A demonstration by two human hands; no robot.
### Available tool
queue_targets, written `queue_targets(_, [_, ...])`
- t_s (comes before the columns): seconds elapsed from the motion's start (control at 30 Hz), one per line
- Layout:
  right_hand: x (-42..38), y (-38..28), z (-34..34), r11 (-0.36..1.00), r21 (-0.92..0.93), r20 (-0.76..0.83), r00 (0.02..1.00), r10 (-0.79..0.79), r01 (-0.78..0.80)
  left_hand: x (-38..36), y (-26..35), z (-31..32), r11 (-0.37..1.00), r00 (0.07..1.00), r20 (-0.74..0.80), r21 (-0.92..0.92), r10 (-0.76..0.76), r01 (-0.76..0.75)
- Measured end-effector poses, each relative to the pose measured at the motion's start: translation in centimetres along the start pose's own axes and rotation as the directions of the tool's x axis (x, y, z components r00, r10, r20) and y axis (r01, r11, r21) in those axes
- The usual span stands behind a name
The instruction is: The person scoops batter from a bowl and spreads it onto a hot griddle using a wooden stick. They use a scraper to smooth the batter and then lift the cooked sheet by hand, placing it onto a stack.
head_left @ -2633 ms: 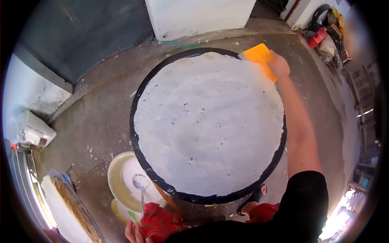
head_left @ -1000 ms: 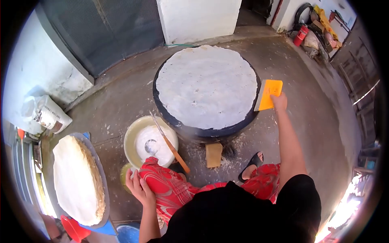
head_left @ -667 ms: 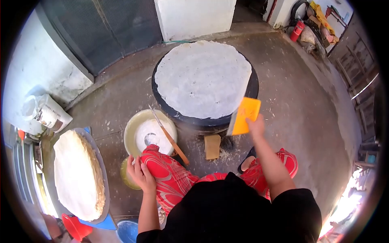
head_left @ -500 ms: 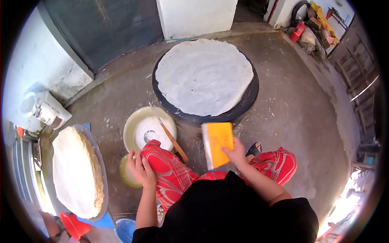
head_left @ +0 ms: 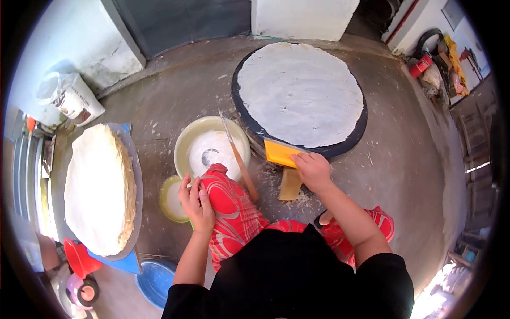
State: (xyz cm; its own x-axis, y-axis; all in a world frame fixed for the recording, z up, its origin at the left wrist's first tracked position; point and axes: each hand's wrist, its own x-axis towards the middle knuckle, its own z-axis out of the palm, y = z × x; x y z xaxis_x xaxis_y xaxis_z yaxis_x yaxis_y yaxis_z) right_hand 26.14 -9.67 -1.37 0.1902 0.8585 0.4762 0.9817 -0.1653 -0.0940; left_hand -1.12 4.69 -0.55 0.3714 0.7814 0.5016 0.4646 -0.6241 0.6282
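Note:
My right hand (head_left: 314, 171) is closed round a flat yellow scraper (head_left: 280, 154), held at the near edge of a round black griddle (head_left: 348, 148). A thin white sheet of batter (head_left: 300, 95) covers most of the griddle, with small dark streaks through it. My left hand (head_left: 198, 206) rests against my left knee, its fingers apart and nothing in them. Beside that knee stands a cream basin (head_left: 182, 143) with white batter in it. A long stick with a wooden handle (head_left: 243, 167) lies across its rim.
Left of me, a thick stack of pale flat sheets (head_left: 95, 191) lies on a round board. A small yellow-green bowl (head_left: 169, 199), a blue basin (head_left: 151, 282) and a red container (head_left: 79, 258) are nearby. A white bucket (head_left: 77, 98) stands by the wall. A wooden block (head_left: 290, 185) sits below the griddle.
My right hand has moved the scraper forward to the griddle's edge and tilted it. The white sheet sits more evenly inside the black rim and looks more streaked. The view has shifted.

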Motion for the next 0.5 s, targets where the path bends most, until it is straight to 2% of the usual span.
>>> queue_targets(0.17, [6.8,-2.7,5.1,0.998,-0.054,0.002,1.000,0.011,-0.011,0.4,0.4,0.1,0.994,0.997,0.024,-0.083,-0.076,0.078])
queue_targets(0.23, [10.4,-3.7,7.1,0.986,-0.161,0.068,0.996,0.054,-0.043,0.4,0.3,0.4,0.995,0.998,0.017,-0.075,-0.064,0.065])
queue_targets(0.3, [14.3,-3.8,9.4,0.975,-0.195,0.051,0.992,0.118,-0.106,0.7,0.3,0.4,0.999,1.000,0.019,-0.042,-0.021,0.022])
queue_targets(0.37, [18.1,-3.2,10.8,0.946,-0.218,0.031,0.968,0.251,-0.239,0.7,0.2,0.5,0.999,1.000,0.016,-0.038,-0.024,0.025])
queue_targets(0.4, [19.1,-2.8,11.0,0.949,-0.209,0.037,0.968,0.248,-0.235,0.6,0.2,0.5,0.999,1.000,0.020,-0.043,-0.020,0.021])
queue_targets(0.47, [20.4,-1.8,10.4,0.917,-0.159,0.062,0.923,0.380,-0.366,0.6,0.2,0.3,0.998,0.999,0.020,-0.054,-0.030,0.031])
queue_targets(0.5, [20.0,-1.9,9.8,0.916,-0.159,0.061,0.923,0.380,-0.367,0.5,0.1,0.2,0.996,0.998,0.028,-0.069,-0.060,0.062])
